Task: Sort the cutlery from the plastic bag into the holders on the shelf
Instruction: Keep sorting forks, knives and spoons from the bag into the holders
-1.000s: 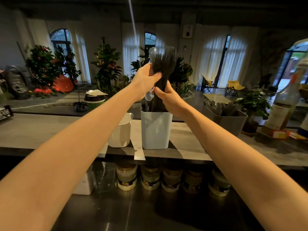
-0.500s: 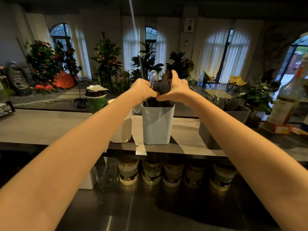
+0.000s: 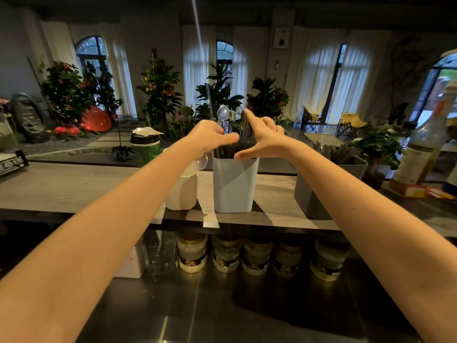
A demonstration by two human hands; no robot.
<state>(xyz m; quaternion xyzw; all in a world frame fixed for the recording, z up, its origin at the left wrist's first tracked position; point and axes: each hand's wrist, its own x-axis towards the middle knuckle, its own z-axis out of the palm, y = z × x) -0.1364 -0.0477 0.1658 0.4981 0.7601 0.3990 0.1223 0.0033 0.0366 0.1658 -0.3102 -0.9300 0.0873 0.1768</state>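
Black cutlery (image 3: 235, 147) fills the pale holder (image 3: 233, 186); left hand (image 3: 210, 135) grips a clear spoon (image 3: 222, 113).

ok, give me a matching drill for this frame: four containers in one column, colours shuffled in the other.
Things:
1. middle holder
2. left holder
3. right holder
4. lidded cup

Colours:
A. grey
B. green
C. light blue, dark cutlery inside
D. white

Pairs: 1-C, 2-D, 3-A, 4-B
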